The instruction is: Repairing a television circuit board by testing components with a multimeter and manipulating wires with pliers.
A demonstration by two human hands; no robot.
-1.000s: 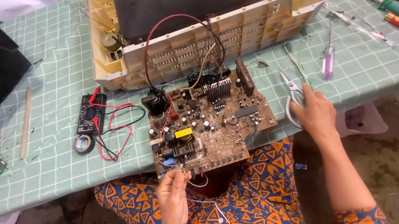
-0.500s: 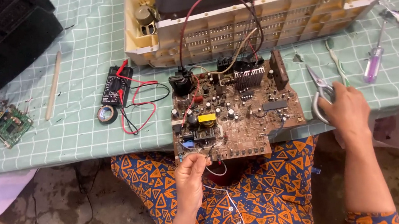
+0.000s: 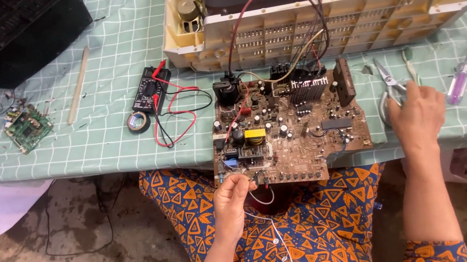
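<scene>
Head: right hand [image 3: 417, 110] hides pliers [image 3: 388, 83] handles.

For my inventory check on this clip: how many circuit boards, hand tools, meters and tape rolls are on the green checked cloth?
Circuit boards: 2, brown board, small green board
Hand tools: 2, pliers, purple-handled screwdriver
Meters: 1, multimeter
Tape rolls: 1, tape roll
Total: 6
</scene>
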